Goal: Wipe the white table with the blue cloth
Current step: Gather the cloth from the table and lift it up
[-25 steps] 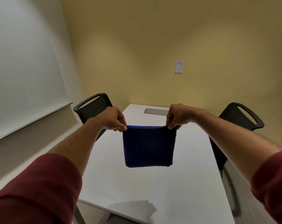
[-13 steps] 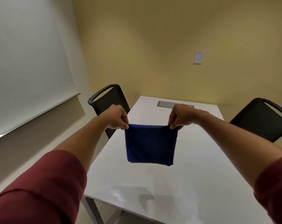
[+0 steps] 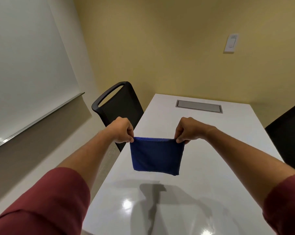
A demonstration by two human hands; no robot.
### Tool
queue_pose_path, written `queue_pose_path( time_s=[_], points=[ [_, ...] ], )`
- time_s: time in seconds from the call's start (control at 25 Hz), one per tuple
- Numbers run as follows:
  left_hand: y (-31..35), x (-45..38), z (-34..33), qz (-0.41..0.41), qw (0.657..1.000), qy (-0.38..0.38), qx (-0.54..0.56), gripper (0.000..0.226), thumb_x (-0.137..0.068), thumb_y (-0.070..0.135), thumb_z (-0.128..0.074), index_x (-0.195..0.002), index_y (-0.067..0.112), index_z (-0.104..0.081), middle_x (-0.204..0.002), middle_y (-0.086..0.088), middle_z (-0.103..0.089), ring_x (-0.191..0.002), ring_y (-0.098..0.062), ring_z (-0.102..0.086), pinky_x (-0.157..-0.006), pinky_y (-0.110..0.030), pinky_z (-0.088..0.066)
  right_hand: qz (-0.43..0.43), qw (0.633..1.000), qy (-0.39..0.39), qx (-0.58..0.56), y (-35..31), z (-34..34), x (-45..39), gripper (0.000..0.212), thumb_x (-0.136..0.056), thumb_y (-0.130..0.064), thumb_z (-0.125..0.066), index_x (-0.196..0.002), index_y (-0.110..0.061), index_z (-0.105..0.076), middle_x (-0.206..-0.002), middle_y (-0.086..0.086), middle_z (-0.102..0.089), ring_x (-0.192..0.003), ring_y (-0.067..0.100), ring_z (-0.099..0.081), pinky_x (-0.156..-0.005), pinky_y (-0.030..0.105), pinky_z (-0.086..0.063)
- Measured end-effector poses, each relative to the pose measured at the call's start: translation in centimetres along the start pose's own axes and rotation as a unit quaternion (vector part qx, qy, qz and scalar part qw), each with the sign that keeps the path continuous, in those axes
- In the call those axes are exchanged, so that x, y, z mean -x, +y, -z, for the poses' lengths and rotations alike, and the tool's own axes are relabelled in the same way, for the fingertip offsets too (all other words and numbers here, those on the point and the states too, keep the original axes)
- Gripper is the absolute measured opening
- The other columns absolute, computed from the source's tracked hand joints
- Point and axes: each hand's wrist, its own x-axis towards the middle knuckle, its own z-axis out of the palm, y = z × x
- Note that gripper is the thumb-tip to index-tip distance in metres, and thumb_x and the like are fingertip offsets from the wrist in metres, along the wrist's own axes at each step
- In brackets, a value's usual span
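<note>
A folded blue cloth [image 3: 156, 156] hangs in the air above the white table [image 3: 211, 167], its lower edge clear of the surface. My left hand [image 3: 122, 130] pinches the cloth's top left corner. My right hand [image 3: 188, 129] pinches the top right corner. The top edge is stretched flat between both hands. The cloth's shadow falls on the glossy tabletop nearer to me.
A black chair [image 3: 118, 106] stands at the table's left side, and another black chair [image 3: 289, 138] at the right. A grey cable hatch [image 3: 199, 106] is set into the far end of the table. A whiteboard [image 3: 24, 65] covers the left wall.
The view has swung left and moved closer to the table, so the right chair slid toward the frame's edge. Both hands still hold the cloth stretched at about the same height.
</note>
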Motion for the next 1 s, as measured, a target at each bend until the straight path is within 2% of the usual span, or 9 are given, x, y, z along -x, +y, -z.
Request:
queue_pose_path(
  time_s=[0.24,0.44,0.56,0.68,0.84,0.92,1.0],
  points=[
    [-2.9,-5.5,-0.6,0.003,1.0,-0.013,-0.017,0.011,-0.085,0.015,-0.073,-0.077,0.021,-0.069,-0.084,0.001,-0.07,-0.082,-0.015,-0.068,-0.08,-0.032,-0.059,-0.017,1.0,0.003,0.004,0.8,-1.1,-5.8,0.009,-0.083,-0.005,-0.074,-0.087,-0.012,-0.078,-0.085,0.004,-0.075,-0.074,0.015,-0.073,-0.066,0.021,-0.06],
    [-5.5,-10.1,-1.0,-0.001,1.0,-0.024,-0.019,0.016,-0.085,0.016,-0.073,-0.074,0.025,-0.066,-0.079,0.004,-0.068,-0.078,-0.014,-0.067,-0.072,-0.027,-0.058,-0.049,0.999,0.0,-0.007,1.3,-1.8,-9.9,0.01,-0.083,-0.005,-0.073,-0.09,-0.01,-0.078,-0.088,0.006,-0.076,-0.077,0.017,-0.073,-0.072,0.026,-0.062],
    [-6.8,-13.1,-1.3,-0.014,0.999,-0.028,-0.017,0.011,-0.086,0.016,-0.072,-0.079,0.023,-0.068,-0.08,0.005,-0.067,-0.077,-0.013,-0.065,-0.07,-0.026,-0.055,-0.075,0.997,0.028,-0.001,1.4,-2.1,-12.2,0.012,-0.083,-0.004,-0.072,-0.09,-0.011,-0.078,-0.09,0.006,-0.077,-0.077,0.016,-0.071,-0.073,0.028,-0.06],
    [-7.9,-16.0,-1.4,-0.025,1.0,0.008,-0.01,0.004,-0.088,0.017,-0.069,-0.09,0.019,-0.072,-0.082,0.005,-0.066,-0.077,-0.013,-0.063,-0.072,-0.028,-0.055,-0.1,0.991,0.087,0.004,1.2,-2.3,-14.4,0.016,-0.085,-0.004,-0.069,-0.095,-0.011,-0.078,-0.095,0.006,-0.076,-0.085,0.02,-0.068,-0.073,0.028,-0.053],
    [-9.0,-18.6,-2.4,-0.045,0.996,0.073,-0.004,0.009,-0.09,0.017,-0.066,-0.095,0.017,-0.074,-0.081,0.006,-0.064,-0.075,-0.014,-0.062,-0.066,-0.027,-0.048,-0.111,0.98,0.165,0.003,1.2,-2.8,-15.6,0.022,-0.085,-0.001,-0.062,-0.096,-0.01,-0.079,-0.094,0.007,-0.076,-0.087,0.025,-0.067,-0.078,0.036,-0.057],
    [-9.9,-19.0,-4.0,-0.049,0.994,0.098,0.001,0.01,-0.09,0.017,-0.066,-0.094,0.016,-0.075,-0.079,0.006,-0.065,-0.072,-0.013,-0.061,-0.063,-0.026,-0.046,-0.116,0.98,0.161,-0.003,1.6,-3.9,-15.6,0.023,-0.082,-0.003,-0.061,-0.093,-0.013,-0.079,-0.088,0.005,-0.077,-0.082,0.024,-0.067,-0.075,0.038,-0.058],
    [-11.0,-18.7,-6.9,-0.048,0.994,0.098,-0.012,0.009,-0.089,0.02,-0.066,-0.092,0.02,-0.075,-0.076,0.006,-0.064,-0.066,-0.012,-0.058,-0.059,-0.025,-0.043,-0.124,0.985,0.118,0.007,2.4,-6.1,-15.4,0.023,-0.08,-0.006,-0.061,-0.09,-0.015,-0.079,-0.084,0.004,-0.076,-0.077,0.023,-0.066,-0.071,0.037,-0.058]
  ],
)
